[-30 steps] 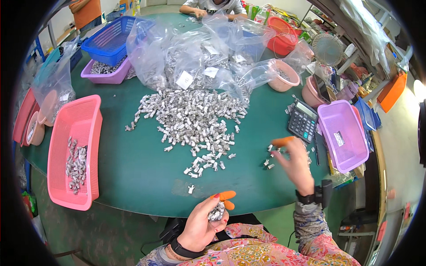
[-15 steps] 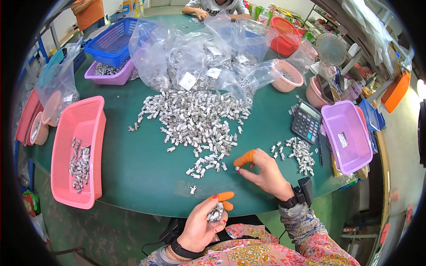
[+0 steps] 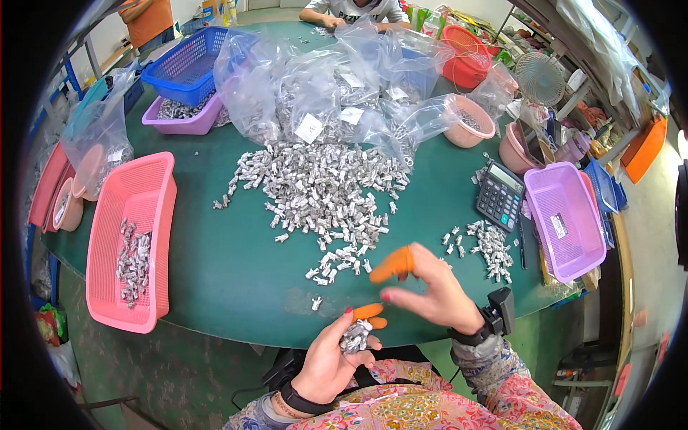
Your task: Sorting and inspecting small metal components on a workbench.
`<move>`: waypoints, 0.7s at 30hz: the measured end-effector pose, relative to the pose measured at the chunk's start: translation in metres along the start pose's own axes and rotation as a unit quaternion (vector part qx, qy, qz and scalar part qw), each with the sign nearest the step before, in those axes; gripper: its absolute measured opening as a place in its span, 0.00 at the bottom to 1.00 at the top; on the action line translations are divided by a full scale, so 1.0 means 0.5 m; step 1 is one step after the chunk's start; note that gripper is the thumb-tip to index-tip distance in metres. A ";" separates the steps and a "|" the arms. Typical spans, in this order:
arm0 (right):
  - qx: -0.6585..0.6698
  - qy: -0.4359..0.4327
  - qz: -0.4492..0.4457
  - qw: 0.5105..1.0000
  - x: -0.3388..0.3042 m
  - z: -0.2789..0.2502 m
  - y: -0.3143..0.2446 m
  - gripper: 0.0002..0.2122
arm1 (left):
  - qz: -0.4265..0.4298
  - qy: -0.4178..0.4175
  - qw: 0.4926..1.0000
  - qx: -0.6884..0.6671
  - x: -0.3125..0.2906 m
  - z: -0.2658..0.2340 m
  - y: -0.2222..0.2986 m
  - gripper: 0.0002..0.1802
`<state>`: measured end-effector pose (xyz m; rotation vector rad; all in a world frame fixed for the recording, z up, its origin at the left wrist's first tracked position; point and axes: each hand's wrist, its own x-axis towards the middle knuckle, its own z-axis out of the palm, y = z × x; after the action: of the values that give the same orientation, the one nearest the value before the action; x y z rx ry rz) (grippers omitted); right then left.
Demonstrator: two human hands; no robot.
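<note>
The left hand (image 3: 326, 362), in the lower middle of the frame, is curled like a cup and holds a clump of small silver pieces (image 3: 355, 337), just at the near edge of the green surface (image 3: 215, 272). The right hand (image 3: 433, 294) is up and to the right of it, above the surface; its thumb and first finger are wide apart and a little blurred, and the orange finger cover (image 3: 393, 265) points to the left. The two hands are near but not touching. A single piece (image 3: 317, 304) lies to the upper left of the left hand, near the curved edge. The main pile (image 3: 330, 186) occupies the centre and thins out downward, while a smaller heap (image 3: 493, 251) lies right of centre, below the calculator (image 3: 500, 195). Between these two groups there is a green strip with room for moving, and a broader one runs from the pile to the pink basket (image 3: 162, 236) at left, whose lower end reaches past the line of the edge. Movement is tighter at the right, where a pen (image 3: 522, 247) and the purple tray (image 3: 573, 236) stand close, and at the top, where plastic bags (image 3: 247, 93) border the pile.
</note>
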<state>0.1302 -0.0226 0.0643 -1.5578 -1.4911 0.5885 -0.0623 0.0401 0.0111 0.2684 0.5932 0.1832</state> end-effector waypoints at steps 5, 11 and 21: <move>-0.252 -0.005 -0.080 0.965 0.028 0.019 0.087 0.09 | -0.030 -0.019 0.999 0.001 -0.005 -0.010 0.005 0.22; -0.304 -0.020 -0.022 0.952 0.014 0.014 0.103 0.09 | -0.009 -0.012 1.000 0.008 -0.010 -0.014 0.011 0.23; 0.017 0.027 0.139 0.990 -0.029 0.004 0.068 0.09 | -0.021 -0.014 1.000 0.010 -0.005 -0.007 0.005 0.22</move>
<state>0.1445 -0.0324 0.0316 -1.7541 -1.2251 0.7208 -0.0664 0.0425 0.0106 0.2776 0.5732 0.1323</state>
